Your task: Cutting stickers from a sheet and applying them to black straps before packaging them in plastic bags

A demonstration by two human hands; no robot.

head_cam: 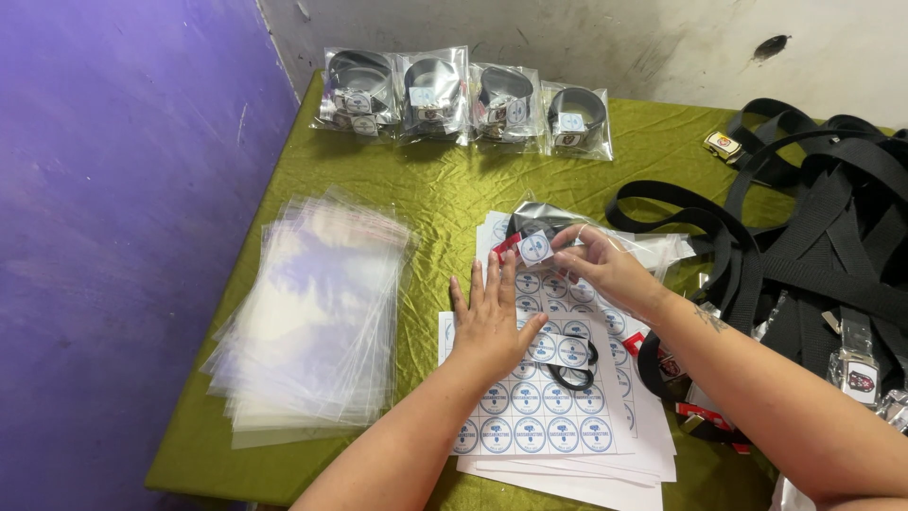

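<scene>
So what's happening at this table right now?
A person is working over sticker sheets on a green-covered table. The left hand lies flat on the top sheet, while the right hand holds a round sticker at a bagged belt. Four packed belts line the far edge; empty clear bags are stacked on the left.

green-clothed table (pixel 445 189) carries clear bags (pixel 317 317), sticker sheets (pixel 530 407), bagged belts (pixel 463 95), black straps (pixel 813 227).

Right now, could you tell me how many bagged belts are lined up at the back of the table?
4, in a row along the far edge: first bagged belt at far left, second, third, fourth rightmost. Some may overlap others hidden beneath.
</scene>
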